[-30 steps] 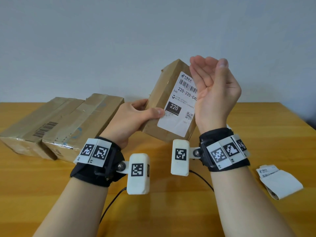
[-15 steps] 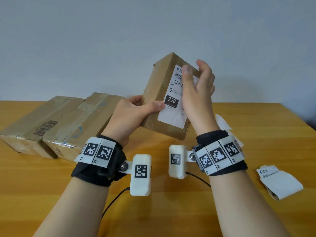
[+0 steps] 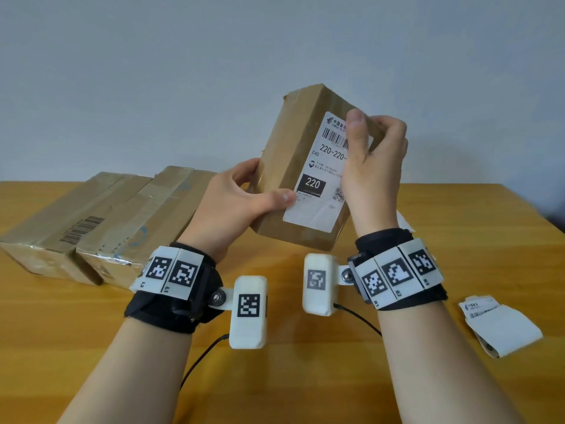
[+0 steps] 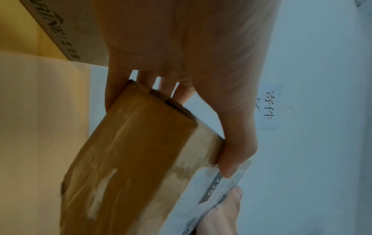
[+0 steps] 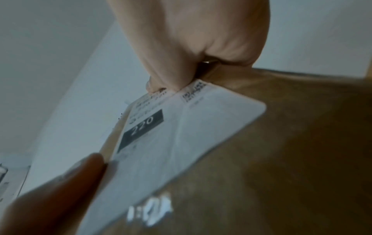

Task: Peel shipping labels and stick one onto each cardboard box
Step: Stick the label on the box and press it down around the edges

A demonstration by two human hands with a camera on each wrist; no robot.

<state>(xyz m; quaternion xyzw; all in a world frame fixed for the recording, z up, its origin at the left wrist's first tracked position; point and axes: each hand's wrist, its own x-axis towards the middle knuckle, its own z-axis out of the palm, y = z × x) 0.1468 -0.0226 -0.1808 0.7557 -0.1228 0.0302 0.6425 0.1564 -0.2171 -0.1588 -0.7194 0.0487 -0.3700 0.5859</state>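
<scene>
Both hands (image 3: 374,166) cover part of the shipping label (image 3: 318,179) on the box (image 3: 293,142).

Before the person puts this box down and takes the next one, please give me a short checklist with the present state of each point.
1. Small cardboard box firmly held: ok, left hand grips its lower side edge.
2. Shipping label on the box face: ok.
3. Label pressed flat everywhere: cannot tell; right hand covers its upper right part.
4. Right hand free to release: not ok, its grip wraps the box's top edge, thumb on the label.
5. Two large boxes on the table still unlabelled: cannot tell.
6. More labels ready: ok, label bundle lies right.
</scene>
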